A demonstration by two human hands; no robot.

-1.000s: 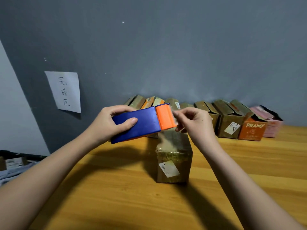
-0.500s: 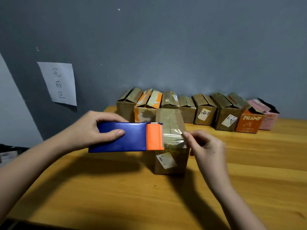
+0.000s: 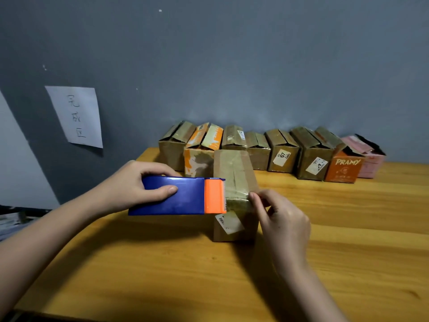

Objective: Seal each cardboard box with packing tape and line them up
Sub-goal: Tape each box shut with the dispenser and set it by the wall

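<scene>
A small brown cardboard box [image 3: 234,168] stands alone on the wooden table [image 3: 162,263], a white label on its near face. My left hand [image 3: 132,187] grips a blue tape dispenser [image 3: 174,196] with an orange cutter head [image 3: 214,196], held level just left of the box's near top edge. A strip of clear tape [image 3: 236,196] runs from the cutter to my right hand [image 3: 281,219], which pinches its free end over the box's near right corner.
Several cardboard boxes [image 3: 282,151] stand in a row along the grey wall, with an orange "PRAMY" box [image 3: 343,168] and a pink box [image 3: 369,161] at the right end. A handwritten paper sign [image 3: 75,116] hangs on the wall at left. The table's left edge drops off near a dark shelf.
The tape dispenser came down from above the box to its near top edge. My right hand has drawn a strip of tape out from the cutter across the box.
</scene>
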